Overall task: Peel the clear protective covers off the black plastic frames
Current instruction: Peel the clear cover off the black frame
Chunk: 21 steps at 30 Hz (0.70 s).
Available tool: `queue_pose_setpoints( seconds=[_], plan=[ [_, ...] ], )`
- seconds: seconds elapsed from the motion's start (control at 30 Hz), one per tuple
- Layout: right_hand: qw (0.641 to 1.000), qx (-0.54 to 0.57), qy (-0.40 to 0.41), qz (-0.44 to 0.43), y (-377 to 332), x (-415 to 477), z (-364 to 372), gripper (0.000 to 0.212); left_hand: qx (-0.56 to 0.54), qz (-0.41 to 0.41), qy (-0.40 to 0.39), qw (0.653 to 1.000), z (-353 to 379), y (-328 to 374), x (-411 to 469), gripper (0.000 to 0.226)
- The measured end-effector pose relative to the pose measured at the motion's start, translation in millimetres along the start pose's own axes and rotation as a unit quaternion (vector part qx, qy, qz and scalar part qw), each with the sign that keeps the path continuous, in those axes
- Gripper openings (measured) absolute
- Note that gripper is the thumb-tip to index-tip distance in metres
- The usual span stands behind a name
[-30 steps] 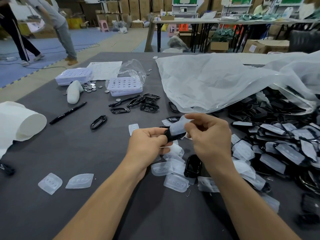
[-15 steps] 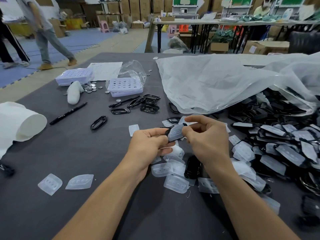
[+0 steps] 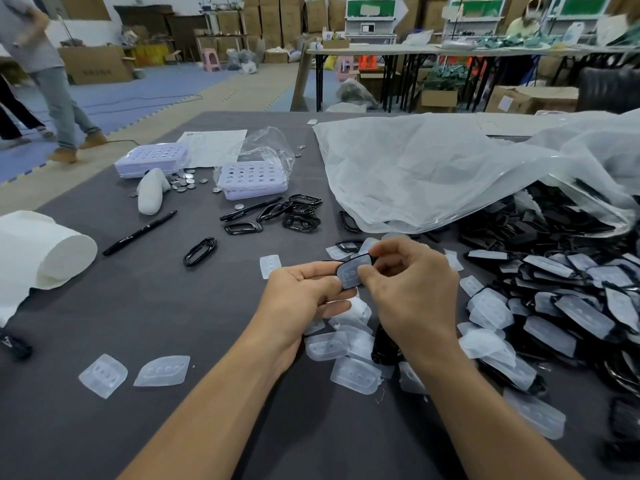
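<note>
By our reckoning we are early in the job: few bare frames (image 3: 301,216) and shed covers (image 3: 343,344) lie on the desk (image 3: 156,306), and the pile (image 3: 571,306) stays covered. Above the desk, our left hand (image 3: 304,292) grips a frame (image 3: 372,260) while our right hand (image 3: 412,299) pinches its cover (image 3: 352,271). The frame's long axis runs left to right, cover facing us.

Cover (image 3: 351,273), pinched by the right hand (image 3: 412,292): translucent, frosted plastic. Frame (image 3: 373,260), gripped by the left hand (image 3: 301,292): smooth, glossy black plastic. Bag (image 3: 433,168), beyond the right hand: thin, crinkled clear film. Table (image 3: 138,306), under both hands: matt grey, cloth-like surface.
</note>
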State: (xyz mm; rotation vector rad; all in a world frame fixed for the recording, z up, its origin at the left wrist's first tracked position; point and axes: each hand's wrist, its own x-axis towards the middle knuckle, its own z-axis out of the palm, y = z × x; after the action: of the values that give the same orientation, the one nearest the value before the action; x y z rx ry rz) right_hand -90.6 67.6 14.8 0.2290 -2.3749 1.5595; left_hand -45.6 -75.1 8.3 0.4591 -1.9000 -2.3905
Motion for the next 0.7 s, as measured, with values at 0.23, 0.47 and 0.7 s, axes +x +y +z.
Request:
queue_pose_setpoints(
  seconds=[0.23, 0.47, 0.7],
  plan=[
    [0.997, -0.004, -0.028, 0.071, -2, 3, 0, 0.027, -0.031, 0.003, -0.004, 1.0, -2, 5, -1, 0.028],
    [0.961, 0.184, -0.095, 0.181, 1, 7, 3, 0.019, 0.032, 0.054, 0.073, 0.995, 5, 1, -1, 0.009],
    [0.925, 0.259, -0.186, 0.207, 6, 10, 2, 0.015, 0.088, 0.077, 0.13, 0.985, 3, 2, -1, 0.022]
  ],
)
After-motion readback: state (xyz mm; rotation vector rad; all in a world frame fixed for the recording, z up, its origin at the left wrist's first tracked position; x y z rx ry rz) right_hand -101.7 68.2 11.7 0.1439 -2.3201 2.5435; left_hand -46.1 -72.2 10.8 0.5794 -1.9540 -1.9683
